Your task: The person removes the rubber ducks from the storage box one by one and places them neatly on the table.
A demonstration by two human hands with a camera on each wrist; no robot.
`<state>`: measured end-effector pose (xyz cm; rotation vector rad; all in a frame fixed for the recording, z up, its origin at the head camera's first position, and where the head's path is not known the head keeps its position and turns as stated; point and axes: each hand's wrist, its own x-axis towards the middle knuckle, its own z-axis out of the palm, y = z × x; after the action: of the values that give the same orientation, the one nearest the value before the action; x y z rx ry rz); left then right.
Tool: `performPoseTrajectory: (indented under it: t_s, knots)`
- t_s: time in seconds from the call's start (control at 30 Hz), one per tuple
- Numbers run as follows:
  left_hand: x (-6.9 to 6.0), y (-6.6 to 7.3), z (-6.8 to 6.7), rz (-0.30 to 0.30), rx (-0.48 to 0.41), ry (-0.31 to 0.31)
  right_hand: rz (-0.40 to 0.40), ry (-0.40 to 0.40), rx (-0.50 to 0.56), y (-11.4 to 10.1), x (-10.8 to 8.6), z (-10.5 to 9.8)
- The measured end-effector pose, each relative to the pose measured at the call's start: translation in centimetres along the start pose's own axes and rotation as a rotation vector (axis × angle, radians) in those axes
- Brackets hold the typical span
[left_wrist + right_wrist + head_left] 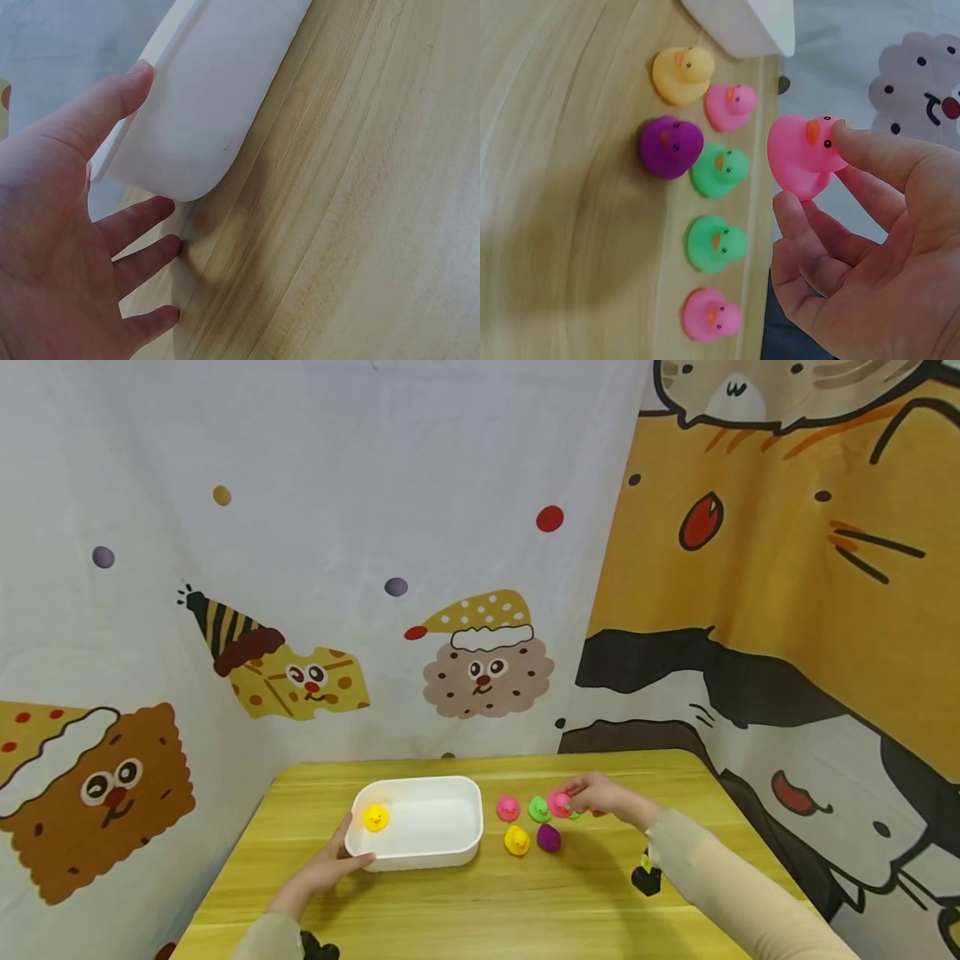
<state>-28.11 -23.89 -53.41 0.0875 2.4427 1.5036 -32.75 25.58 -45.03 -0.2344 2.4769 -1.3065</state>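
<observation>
My right hand (609,797) pinches a pink rubber duck (802,154) between thumb and fingers, raised above the table. Beneath it on the table lie a purple duck (671,146), a yellow duck (682,75), two green ducks (718,171) and two more pink ducks (731,106). To their left stands a white plastic tub (427,862) with one yellow rubber duck (376,817) in its left end. My left hand (327,863) holds the tub's left end, its thumb (124,94) against the wall near the rim. In the left wrist view, several fingertips spread below the tub's corner.
The wooden table (450,914) extends in front of the tub and ducks. Behind its far edge hangs a pale cloth (315,460) printed with cartoon snacks. At the right another cloth (757,585) shows cartoon cats.
</observation>
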Motion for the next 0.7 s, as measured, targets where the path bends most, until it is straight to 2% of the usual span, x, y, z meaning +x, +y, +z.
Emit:
performPoseTrajectory:
  t_s: [0.1,0.5,0.7]
  knots:
    - [0.1,0.0,0.0,-0.001,-0.006,-0.001,-0.008,0.005,-0.02,0.8,0.1,-0.2]
    - [0.1,-0.1,0.0,-0.004,-0.01,-0.001,0.046,0.015,-0.021,2.5,-0.6,-0.5]
    - [0.0,0.0,0.0,-0.011,0.002,0.003,0.029,0.009,-0.052,3.6,-0.7,-0.3]
